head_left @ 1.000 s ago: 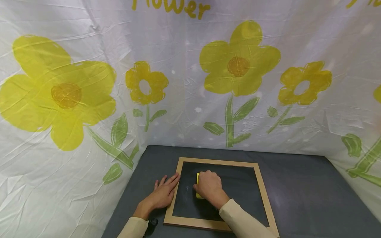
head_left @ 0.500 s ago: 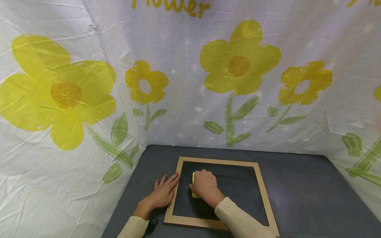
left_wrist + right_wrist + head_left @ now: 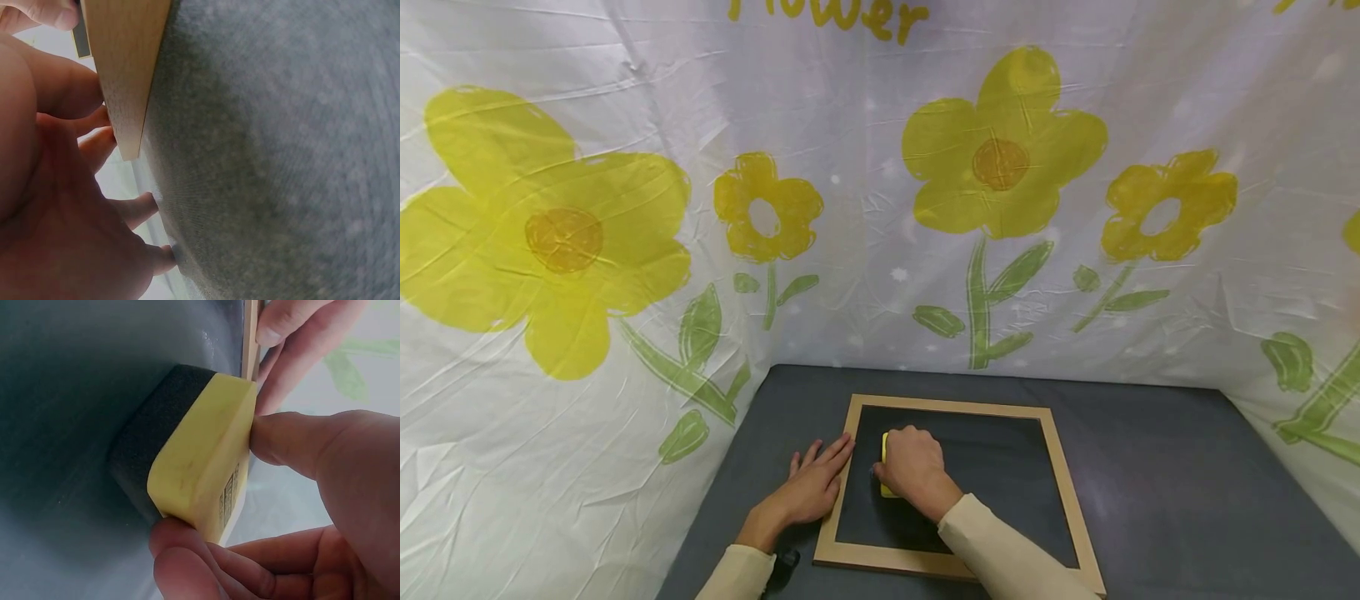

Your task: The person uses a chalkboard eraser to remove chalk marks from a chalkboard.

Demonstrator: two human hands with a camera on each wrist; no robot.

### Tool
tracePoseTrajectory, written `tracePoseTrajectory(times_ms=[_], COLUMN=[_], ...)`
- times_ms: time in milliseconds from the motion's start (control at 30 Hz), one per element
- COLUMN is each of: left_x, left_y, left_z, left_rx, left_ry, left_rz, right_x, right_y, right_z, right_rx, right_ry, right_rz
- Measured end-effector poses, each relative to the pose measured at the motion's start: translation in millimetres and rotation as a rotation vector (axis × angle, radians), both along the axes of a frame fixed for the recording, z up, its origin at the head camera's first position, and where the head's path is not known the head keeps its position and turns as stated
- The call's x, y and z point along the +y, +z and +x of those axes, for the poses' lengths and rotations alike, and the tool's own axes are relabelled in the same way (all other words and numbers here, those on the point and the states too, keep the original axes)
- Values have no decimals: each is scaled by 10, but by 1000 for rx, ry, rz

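A blackboard (image 3: 985, 483) in a light wooden frame (image 3: 917, 560) lies flat on the dark table. My right hand (image 3: 913, 468) grips a yellow eraser (image 3: 203, 447) between thumb and fingers, on the left half of the board. The black felt side (image 3: 159, 419) of the eraser is against the board's surface; in the head view the hand hides most of it. My left hand (image 3: 808, 493) lies with fingers spread at the frame's left side. In the left wrist view its thumb and some fingers touch the frame's edge (image 3: 125, 75), while other fingertips rest on the tablecloth.
Grey-black cloth (image 3: 1187, 483) covers the table. A white curtain (image 3: 865, 333) printed with yellow flowers hangs behind and at both sides. A small black object (image 3: 785, 562) is by the left wrist. Faint chalk marks (image 3: 209, 344) show on the board near its left edge.
My right hand has slid the eraser a little to the left across the board, over the place where faint chalk marks showed. The left hand and the frame have stayed in place.
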State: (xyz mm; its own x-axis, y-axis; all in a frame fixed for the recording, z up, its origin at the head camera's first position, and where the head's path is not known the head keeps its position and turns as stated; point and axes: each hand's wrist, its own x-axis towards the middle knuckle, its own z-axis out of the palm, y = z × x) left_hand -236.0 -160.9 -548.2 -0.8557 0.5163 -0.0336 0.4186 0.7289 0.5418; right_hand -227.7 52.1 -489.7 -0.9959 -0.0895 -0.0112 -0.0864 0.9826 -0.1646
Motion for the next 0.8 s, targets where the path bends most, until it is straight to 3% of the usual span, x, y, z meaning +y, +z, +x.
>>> tracePoseTrajectory(times_ms=[233,467,800], left_x=[-35,-25,-22], left_y=[-64,-40,-137], left_z=[-15,-21,-45], left_rx=[24,-2,16], left_ry=[-35,-13,13], left_rz=[52,38,22], right_x=[14,17,89], right_y=[3,4,-6], right_z=[-1,6,37], right_rx=[-11,4,18], right_ry=[-5,-20,-24], right_rz=[-3,-17,-65])
